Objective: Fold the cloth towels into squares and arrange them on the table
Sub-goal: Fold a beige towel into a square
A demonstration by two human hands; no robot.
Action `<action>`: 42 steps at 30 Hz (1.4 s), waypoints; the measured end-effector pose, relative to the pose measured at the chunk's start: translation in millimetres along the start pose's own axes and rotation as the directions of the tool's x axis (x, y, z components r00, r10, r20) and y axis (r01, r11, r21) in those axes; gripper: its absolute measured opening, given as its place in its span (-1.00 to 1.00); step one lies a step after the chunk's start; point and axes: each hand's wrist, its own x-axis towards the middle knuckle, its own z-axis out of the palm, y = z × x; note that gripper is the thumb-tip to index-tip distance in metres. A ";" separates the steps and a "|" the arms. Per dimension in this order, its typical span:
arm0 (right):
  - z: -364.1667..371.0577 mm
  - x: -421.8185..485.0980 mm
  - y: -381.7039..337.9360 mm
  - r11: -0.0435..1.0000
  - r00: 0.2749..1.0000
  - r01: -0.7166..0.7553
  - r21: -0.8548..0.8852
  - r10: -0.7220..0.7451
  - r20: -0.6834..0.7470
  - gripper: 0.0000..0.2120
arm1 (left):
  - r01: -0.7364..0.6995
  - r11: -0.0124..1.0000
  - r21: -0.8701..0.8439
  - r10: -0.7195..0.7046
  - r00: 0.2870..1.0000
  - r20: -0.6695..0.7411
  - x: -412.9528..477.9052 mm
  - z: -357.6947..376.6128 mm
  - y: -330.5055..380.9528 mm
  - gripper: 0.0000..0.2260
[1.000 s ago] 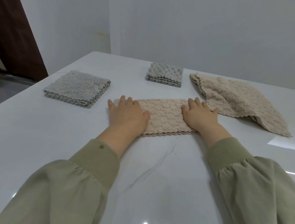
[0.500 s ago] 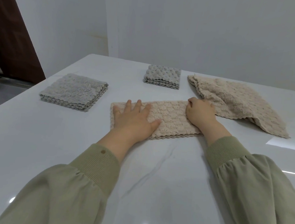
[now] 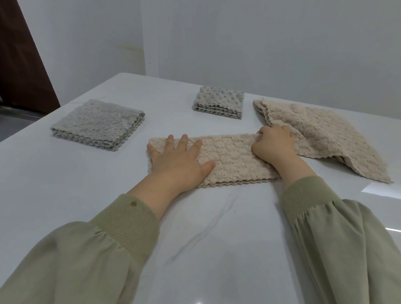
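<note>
A beige towel [image 3: 228, 156], folded into a long strip, lies across the middle of the white table [image 3: 48, 187]. My left hand [image 3: 181, 164] presses flat on its left half, fingers straight. My right hand [image 3: 275, 143] has its fingers curled round the strip's right end. A larger grey folded square [image 3: 98, 124] sits at the left. A smaller grey folded square [image 3: 219, 101] sits farther back. A loose beige towel [image 3: 323, 135] lies unfolded at the right, just behind my right hand.
The table's left edge runs diagonally past the grey square, with a dark wooden door [image 3: 13, 53] and floor beyond it. A pale wall stands close behind the table's far edge.
My left hand slid a little rightward along the strip and stays flat. My right hand went from lying flat to curling its fingers round the strip's right end.
</note>
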 end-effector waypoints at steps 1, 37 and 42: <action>0.0 -0.7 0.6 1.000 1.000 -0.002 0.008 0.002 -0.020 -0.66 | 0.001 1.000 0.001 -0.001 1.000 -0.001 0.0 0.1 -0.2 -0.36; -85.6 -44.9 -37.3 0.810 0.936 0.280 0.515 -0.351 0.042 -0.75 | -0.371 0.483 -0.793 0.045 0.915 -0.401 -7.4 -18.3 7.1 -0.82; -78.2 -36.4 -17.6 0.826 0.986 0.044 0.561 -0.127 0.108 -0.45 | -0.369 0.555 -0.745 -0.131 0.846 -0.517 -5.5 -21.6 2.9 -0.78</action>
